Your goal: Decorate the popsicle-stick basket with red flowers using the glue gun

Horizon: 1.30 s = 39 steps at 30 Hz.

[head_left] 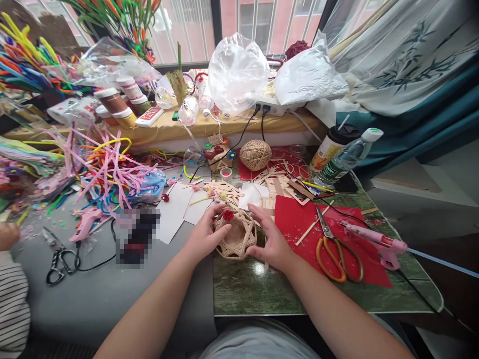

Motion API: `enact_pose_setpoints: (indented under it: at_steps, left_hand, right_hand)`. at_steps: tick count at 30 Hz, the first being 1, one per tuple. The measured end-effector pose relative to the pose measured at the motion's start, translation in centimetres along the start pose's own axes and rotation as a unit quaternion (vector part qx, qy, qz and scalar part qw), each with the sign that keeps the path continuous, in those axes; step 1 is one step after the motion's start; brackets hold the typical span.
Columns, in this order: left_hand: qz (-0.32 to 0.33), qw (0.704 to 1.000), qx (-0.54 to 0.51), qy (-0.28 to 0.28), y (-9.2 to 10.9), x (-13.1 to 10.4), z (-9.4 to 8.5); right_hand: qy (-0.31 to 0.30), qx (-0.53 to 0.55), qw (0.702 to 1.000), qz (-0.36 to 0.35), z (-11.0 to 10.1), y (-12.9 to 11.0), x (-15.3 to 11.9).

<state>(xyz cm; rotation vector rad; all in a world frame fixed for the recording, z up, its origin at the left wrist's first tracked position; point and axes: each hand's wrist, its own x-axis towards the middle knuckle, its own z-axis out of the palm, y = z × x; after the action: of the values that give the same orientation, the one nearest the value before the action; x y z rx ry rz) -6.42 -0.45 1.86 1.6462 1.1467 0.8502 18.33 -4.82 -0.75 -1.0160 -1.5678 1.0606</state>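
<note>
A small many-sided basket (242,247) wrapped in twine sits on the green table in front of me, with a red rose (228,215) on its far left rim. My left hand (209,232) holds the basket's left side, its thumb over the rim and its fingers around the outer wall. Curved along the right side is my right hand (275,239), fingers apart; its thumb tip is at the basket's near right wall, and its fingertips are by the far right edge. Whether those fingertips touch the basket I cannot tell.
Orange-handled scissors (331,249) and a pink glue gun (385,242) lie on red felt (299,219) at right. Behind are wooden sticks (226,192), a twine ball (255,154) and a water bottle (344,159). Another person's hand (8,236) shows at far left.
</note>
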Motion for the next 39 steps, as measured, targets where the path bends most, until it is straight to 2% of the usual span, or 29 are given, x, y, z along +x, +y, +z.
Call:
enact_pose_setpoints:
  at_steps: [3, 5, 10, 12, 14, 16, 18, 21, 26, 30, 34, 39]
  left_hand:
    - [-0.008, 0.994, -0.084, -0.067, -0.3, -0.2, -0.4]
    - [-0.004, 0.986, -0.127, -0.105, -0.5, -0.1, -0.7]
    - [0.028, 0.966, -0.222, -0.129, -0.8, 0.3, -1.0]
    - [0.041, 0.972, -0.191, -0.127, -1.0, 0.2, -0.8]
    - [0.044, 0.985, -0.106, -0.129, -1.2, 0.0, -0.6]
    - [0.040, 0.991, -0.023, -0.125, -1.3, -0.2, -0.4]
    - [0.043, 0.993, 0.013, -0.113, -1.2, -0.3, -0.4]
    - [0.066, 0.993, -0.006, -0.102, -0.8, -0.2, -0.7]
    - [0.083, 0.982, -0.084, -0.144, -0.5, -0.1, -1.4]
    - [0.075, 0.982, -0.049, -0.168, -0.9, 0.0, -1.3]
    - [0.088, 0.984, -0.040, -0.150, -1.1, 0.3, -1.0]
    - [0.098, 0.985, -0.016, -0.143, -0.1, 0.4, -0.8]
  right_hand:
    - [-0.087, -0.055, 0.995, 0.014, 0.4, -0.6, -0.4]
    - [-0.104, -0.091, 0.990, 0.016, 0.6, -0.7, -0.5]
    - [-0.040, -0.061, 0.996, 0.046, 0.6, -0.5, -0.5]
    - [-0.002, -0.033, 0.999, 0.043, 0.5, -0.4, -0.5]
    - [0.026, -0.026, 0.999, 0.038, 0.3, -0.3, -0.4]
    - [0.034, -0.038, 0.998, 0.033, 0.2, 0.0, -0.3]
    - [0.026, -0.056, 0.998, 0.025, 0.2, 0.2, -0.2]
    - [0.009, -0.035, 0.999, 0.011, 0.0, 0.5, 0.0]
    - [-0.042, 0.066, 0.997, 0.017, 0.0, 0.6, -0.1]
    - [-0.047, 0.054, 0.997, 0.040, 0.2, 0.8, -0.3]
    - [-0.042, 0.015, 0.999, 0.028, 0.0, 0.8, -0.1]
    - [-0.053, 0.000, 0.999, 0.000, -0.5, 0.0, 0.3]
